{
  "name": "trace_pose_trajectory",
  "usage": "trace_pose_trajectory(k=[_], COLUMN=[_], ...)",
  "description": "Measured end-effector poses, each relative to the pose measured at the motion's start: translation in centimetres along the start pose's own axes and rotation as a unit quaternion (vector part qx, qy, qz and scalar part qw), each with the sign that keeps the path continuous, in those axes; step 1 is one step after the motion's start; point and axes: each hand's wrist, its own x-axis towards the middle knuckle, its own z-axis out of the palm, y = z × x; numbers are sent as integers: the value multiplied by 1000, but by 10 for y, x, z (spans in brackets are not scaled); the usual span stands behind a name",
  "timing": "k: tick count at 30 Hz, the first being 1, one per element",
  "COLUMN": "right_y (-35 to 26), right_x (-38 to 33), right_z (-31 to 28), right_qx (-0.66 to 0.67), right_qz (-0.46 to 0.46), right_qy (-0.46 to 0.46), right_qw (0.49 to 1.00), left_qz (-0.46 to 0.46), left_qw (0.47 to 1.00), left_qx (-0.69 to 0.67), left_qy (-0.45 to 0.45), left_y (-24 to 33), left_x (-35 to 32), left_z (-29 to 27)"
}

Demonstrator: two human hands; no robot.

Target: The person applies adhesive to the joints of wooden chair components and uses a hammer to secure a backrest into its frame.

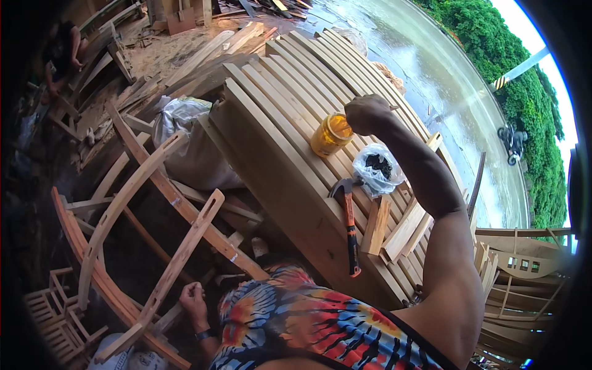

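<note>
Right hand (pixel 368 115) fisted at mouth of amber jar (pixel 327 139), contents unclear. Left hand (pixel 193 301) loosely curled, can't tell if holding. Jar on stacked boards (pixel 264 85), near plastic bag (pixel 372 185). Step: probably dipping; next move calls for steady jar.

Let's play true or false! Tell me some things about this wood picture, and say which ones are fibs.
1. The right hand is up by the mouth of the yellow-orange jar. True.
2. The hammer lies on the stacked boards. True.
3. The hammer's handle is all green. False: it is orange and black.
4. The plastic bag has something dark in it. True.
5. The right hand is gripping the hammer. False: it is up by the jar, and neither hand touches the hammer.
6. The hammer's head is inside the plastic bag. False: it shows outside, beside the bag.
</note>
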Motion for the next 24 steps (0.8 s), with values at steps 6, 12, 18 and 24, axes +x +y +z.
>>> trace_pose_trajectory(k=[6, 12, 18, 24], right_y=[71, 107, 107, -33], right_x=[-10, -60, -83, -69], right_z=[32, 44, 43, 65], right_qx=[51, 256, 509, 475], right_qz=[-70, -52, -79, -204], right_qy=[13, 41, 69, -6], right_qw=[996, 965, 854, 856], left_qz=[-6, -12, -9, 72], left_qw=[1000, 1000, 998, 993], left_qx=[-6, 13, -48, 44], left_qy=[-9, -20, 33, 86], left_y=[-9, -14, -47, -72], left_x=[1, 2, -13, -7], left_z=[-2, -9, -40, -79])
